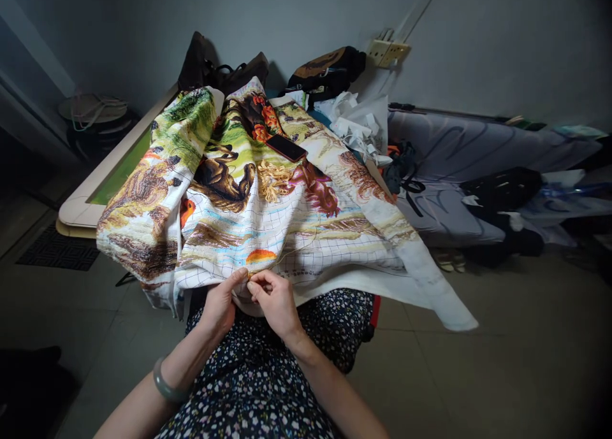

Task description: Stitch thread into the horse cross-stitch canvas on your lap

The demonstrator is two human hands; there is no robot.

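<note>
A large cross-stitch cloth (329, 254) with a printed grid and stitched horses drapes over the table and across my lap. My left hand (222, 300) grips its near edge, thumb on top and the other fingers hidden beneath. Close beside it, my right hand (275, 299) pinches at the fabric just below an orange stitched patch (261, 255). What sits between those fingertips is too small to make out; a thin yellowish thread runs over the cloth nearby. Bundles of yellow thread (273, 180) and dark pink thread (315, 187) lie farther up on the cloth.
A phone (285, 148) rests on the cloth. The table (79, 208) has a pale rounded edge at left. Bags (327, 72) and white papers (361, 127) crowd its back. To the right stands a sofa (430, 146) with clothes and plastic bags on it.
</note>
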